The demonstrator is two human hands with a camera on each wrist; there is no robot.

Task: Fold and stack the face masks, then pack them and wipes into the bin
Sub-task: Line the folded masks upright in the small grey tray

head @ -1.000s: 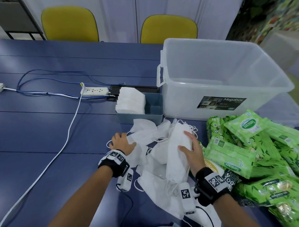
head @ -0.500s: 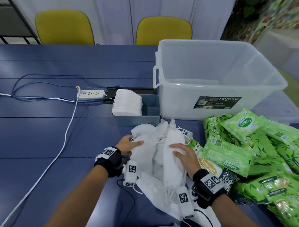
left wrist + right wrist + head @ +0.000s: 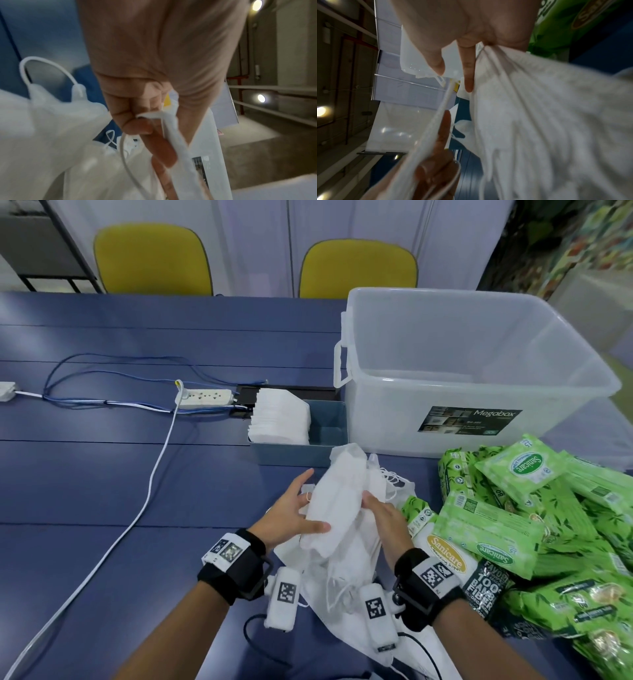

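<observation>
Overhead, both hands lift one crumpled white fabric face mask [image 3: 337, 501] above the loose mask pile [image 3: 346, 573] on the blue desk [image 3: 102, 491]. Only the wrist views show the grips: left hand [image 3: 154, 67] fingers pinching its edge, right hand [image 3: 471, 27] fingers clutching bunched cloth.

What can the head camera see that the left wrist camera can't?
Only the head view shows the two yellow chairs, the power strip, the small blue tray with its stack of folded masks, and the pile of green wipes packs. Only the left wrist view shows, up close, the left hand's fingers pinching a mask edge. Both show the left hand, the white face mask it holds, and the blue table.
</observation>
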